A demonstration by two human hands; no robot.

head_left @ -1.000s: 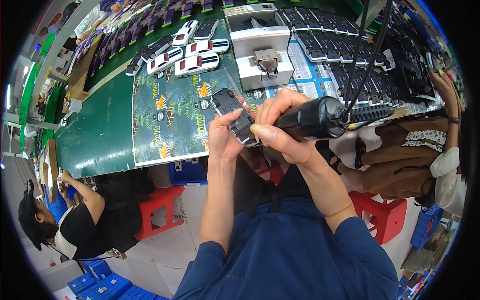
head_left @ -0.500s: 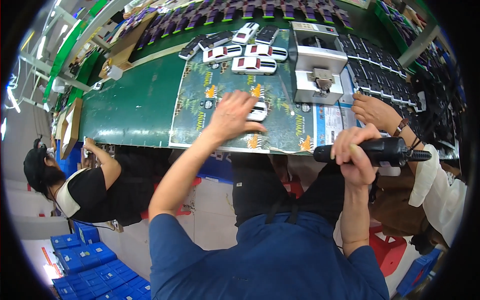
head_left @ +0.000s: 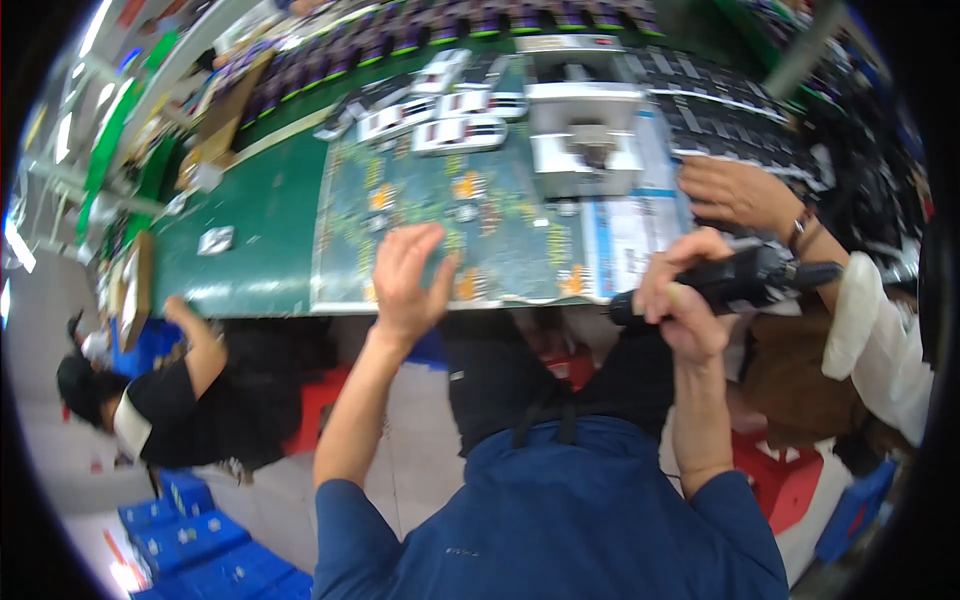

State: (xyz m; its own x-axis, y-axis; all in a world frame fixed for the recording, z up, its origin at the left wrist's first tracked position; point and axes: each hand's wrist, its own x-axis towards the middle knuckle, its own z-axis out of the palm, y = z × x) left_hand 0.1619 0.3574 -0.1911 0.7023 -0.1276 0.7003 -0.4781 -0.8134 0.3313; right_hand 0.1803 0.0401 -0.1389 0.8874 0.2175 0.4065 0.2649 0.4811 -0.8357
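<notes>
My left hand [head_left: 408, 285] hovers over the near part of the printed mat [head_left: 515, 250], fingers and thumb apart, with nothing in it. In my right hand [head_left: 688, 305] is a black electric screwdriver [head_left: 750, 278], held level at the table's front edge with its ribbed cord end to the right. White toy cars [head_left: 460, 135] with dark stripes lie grouped with darker ones at the mat's far side. Alone on the green table to the left rests a small white car-like thing [head_left: 215, 240], blurred.
A silver machine [head_left: 585, 150] stands behind the mat's right part. Rows of black parts [head_left: 715, 130] fill the right side. A co-worker's hand [head_left: 740, 195] reaches in beside my screwdriver; another person [head_left: 180, 400] sits at the left. Purple pieces [head_left: 420, 35] line the back.
My left hand has let go of the white toy car and drawn back nearer to me. A white thing now lies on the green table at left. The screwdriver stays in my right hand.
</notes>
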